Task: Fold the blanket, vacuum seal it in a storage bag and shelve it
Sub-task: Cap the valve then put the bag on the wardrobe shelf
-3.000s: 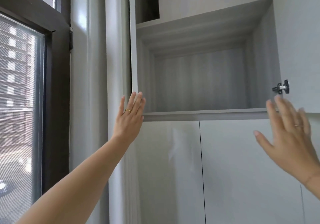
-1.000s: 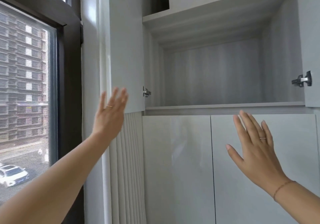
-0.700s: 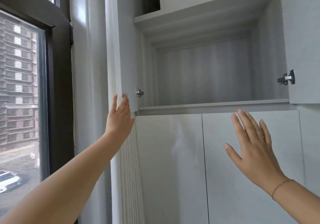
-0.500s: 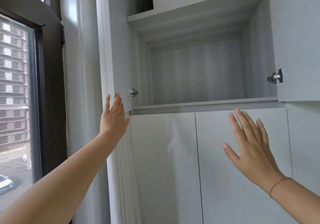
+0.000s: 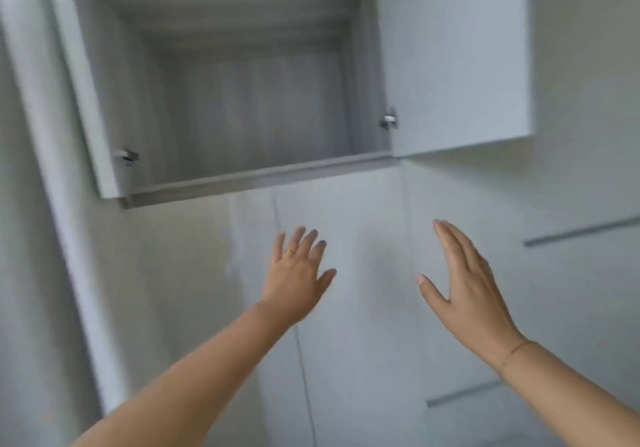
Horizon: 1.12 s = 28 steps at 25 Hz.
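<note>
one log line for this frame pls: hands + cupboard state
left hand: open, holds nothing | right hand: open, holds nothing | upper cupboard doors: both swung open | lower doors: shut | storage bag: not in view

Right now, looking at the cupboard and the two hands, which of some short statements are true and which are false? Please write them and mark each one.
1. The left upper door and the right upper door both stand open. True.
2. The left hand grips the left upper door. False: it is raised before the lower doors, fingers straight, holding nothing.
3. The right hand holds a storage bag. False: it is open, with nothing in it.
4. A ring shows on the left hand. True.
5. The lower doors stand open. False: they are shut.
</note>
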{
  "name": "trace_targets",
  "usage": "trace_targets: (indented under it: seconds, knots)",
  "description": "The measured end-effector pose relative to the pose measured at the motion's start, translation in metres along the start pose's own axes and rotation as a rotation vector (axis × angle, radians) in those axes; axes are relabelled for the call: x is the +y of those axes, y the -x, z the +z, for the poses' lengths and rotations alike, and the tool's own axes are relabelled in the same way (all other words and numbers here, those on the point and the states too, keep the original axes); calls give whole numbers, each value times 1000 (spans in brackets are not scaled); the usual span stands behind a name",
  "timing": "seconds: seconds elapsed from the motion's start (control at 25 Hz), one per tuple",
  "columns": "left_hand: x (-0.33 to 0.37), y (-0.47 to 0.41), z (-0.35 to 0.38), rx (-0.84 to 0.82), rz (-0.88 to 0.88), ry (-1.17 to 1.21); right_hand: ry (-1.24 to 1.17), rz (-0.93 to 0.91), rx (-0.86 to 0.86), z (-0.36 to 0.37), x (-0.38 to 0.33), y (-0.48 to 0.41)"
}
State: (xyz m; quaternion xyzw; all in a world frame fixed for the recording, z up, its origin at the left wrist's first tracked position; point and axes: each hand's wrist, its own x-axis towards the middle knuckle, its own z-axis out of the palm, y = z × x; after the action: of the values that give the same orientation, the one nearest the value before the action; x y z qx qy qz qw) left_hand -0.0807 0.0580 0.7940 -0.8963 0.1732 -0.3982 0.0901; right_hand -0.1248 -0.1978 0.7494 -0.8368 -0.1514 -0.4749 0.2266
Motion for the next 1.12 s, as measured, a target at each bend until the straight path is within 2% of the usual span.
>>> trace_targets:
  seconds: [0.12,0.2,0.44,0.6,0.8,0.92,1.12]
  knots:
    - [113,30,28,-255,67,504,46,257,5,-52,19,81]
    - [186,53,32,-340,139,757,96,450,11,-98,29,142]
    - [414,145,-30,-600,428,1170,455,883,188,-286,29,342]
    - [564,225,-119,-727,663,1322,734,1115,345,-428,-7,477]
    - [731,342,-247,-936,861,1420,952,1403,512,-596,-77,634]
    - [819,411,-315,-1071,895,1433,1035,1549,553,-690,-105,711]
    - [917,476,-360,-1172,846,1384,1047,1686,567,-792,-109,790]
